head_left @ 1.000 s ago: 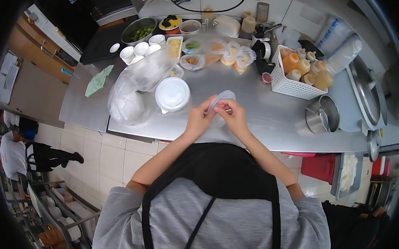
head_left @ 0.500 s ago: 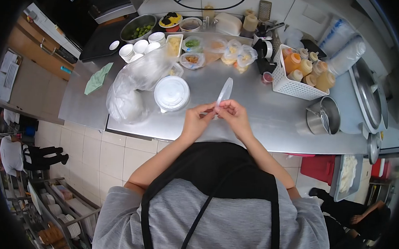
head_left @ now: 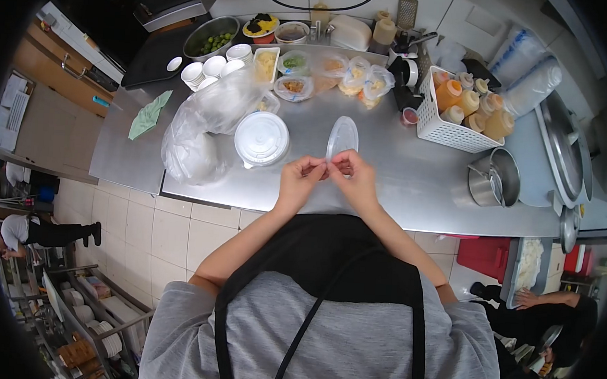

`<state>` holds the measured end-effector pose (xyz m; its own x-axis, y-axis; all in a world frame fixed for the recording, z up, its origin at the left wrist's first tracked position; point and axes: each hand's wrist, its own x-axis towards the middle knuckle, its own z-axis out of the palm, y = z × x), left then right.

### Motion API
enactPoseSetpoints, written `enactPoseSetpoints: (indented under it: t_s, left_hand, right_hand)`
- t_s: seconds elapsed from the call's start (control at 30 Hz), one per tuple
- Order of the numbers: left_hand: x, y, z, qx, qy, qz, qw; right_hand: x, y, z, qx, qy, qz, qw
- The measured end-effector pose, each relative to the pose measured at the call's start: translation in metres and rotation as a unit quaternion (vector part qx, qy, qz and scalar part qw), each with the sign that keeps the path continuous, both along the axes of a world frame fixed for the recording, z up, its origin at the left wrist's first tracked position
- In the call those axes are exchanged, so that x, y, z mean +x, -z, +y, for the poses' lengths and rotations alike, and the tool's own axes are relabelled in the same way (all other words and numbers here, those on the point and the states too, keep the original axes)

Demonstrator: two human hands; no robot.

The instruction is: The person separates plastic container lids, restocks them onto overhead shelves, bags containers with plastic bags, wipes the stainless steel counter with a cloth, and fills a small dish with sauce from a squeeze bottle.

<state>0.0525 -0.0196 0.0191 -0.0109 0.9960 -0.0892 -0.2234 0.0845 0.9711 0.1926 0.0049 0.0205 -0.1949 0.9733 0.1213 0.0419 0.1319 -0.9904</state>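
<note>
A clear round plastic lid (head_left: 344, 135) is held tilted over the steel counter in front of me. My left hand (head_left: 299, 180) pinches at its near edge, fingertips together. Beside it, my right hand (head_left: 356, 181) is also closed on that edge, and the fingertips of both hands nearly meet. To the left stands a white round tub with a translucent lid (head_left: 261, 139), apart from my hands. A clear plastic bag (head_left: 189, 152) lies beyond the tub, further left.
A white basket (head_left: 450, 134) of squeeze bottles and a metal pot (head_left: 493, 177) stand at the right. Stacked white cups (head_left: 214, 67), bagged food (head_left: 356, 75) and a bowl of green fruit (head_left: 212, 39) line the back. Other people stand behind me on both sides.
The lid has turned from nearly edge-on to show more of its face. My hands stay almost in place. At the right, another person's hand now reaches to a grey tray.
</note>
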Motion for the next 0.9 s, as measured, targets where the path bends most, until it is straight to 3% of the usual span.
enactPoseSetpoints:
  t_s: [0.13,0.3,0.43,0.53,0.6,0.67,0.9]
  left_hand:
    - [0.001,0.001,0.001,0.018,-0.018,0.085,0.996]
    - [-0.011,-0.002,0.006,0.008,-0.032,0.079,0.996]
    - [-0.048,0.005,0.015,-0.003,-0.078,-0.003,0.997]
    - [-0.047,0.003,0.016,-0.027,-0.080,-0.028,0.996]
    - [-0.036,0.006,0.017,-0.032,-0.061,-0.071,0.995]
    - [-0.027,0.006,0.017,-0.036,-0.046,-0.106,0.993]
    - [-0.025,-0.002,0.018,-0.037,-0.087,-0.162,0.982]
  right_hand:
    - [-0.001,0.001,0.000,0.139,0.033,-0.110,0.984]
    - [0.016,0.010,0.011,0.100,0.032,-0.067,0.992]
    - [0.054,-0.003,0.031,0.052,0.081,0.006,0.995]
    - [0.057,-0.026,0.031,0.123,0.121,-0.093,0.981]
    - [0.040,-0.028,0.025,0.312,0.054,-0.242,0.917]
    - [0.018,-0.015,0.014,0.366,0.000,-0.297,0.882]
    - [-0.002,-0.019,0.006,0.403,-0.055,-0.353,0.842]
